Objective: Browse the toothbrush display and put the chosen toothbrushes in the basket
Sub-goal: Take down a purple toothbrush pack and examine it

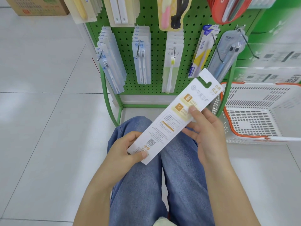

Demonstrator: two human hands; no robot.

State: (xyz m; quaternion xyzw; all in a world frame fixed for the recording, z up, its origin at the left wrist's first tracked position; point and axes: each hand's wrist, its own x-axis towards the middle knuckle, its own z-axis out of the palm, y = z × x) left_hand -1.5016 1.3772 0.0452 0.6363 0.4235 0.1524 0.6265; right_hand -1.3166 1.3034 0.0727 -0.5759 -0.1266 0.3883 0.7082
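Note:
A long white toothbrush pack (169, 121) lies slanted above my knees, its printed back facing me and its hang hole at the upper right. My left hand (127, 149) pinches its lower end by the barcode. My right hand (206, 129) grips its upper half, thumb on the gold print. Behind it stands the green pegboard display (156, 66) hung with several toothbrush packs on hooks. The white basket with an orange rim (231, 129) sits on the floor to the right, nothing visible inside it.
White tiled floor (42, 111) spreads to the left. A cardboard box (39, 5) stands at the top left. The display's green frame (107, 101) curves down to the floor just past my jeans-clad knees (146, 176). Bare hooks (250, 48) stick out at the display's right.

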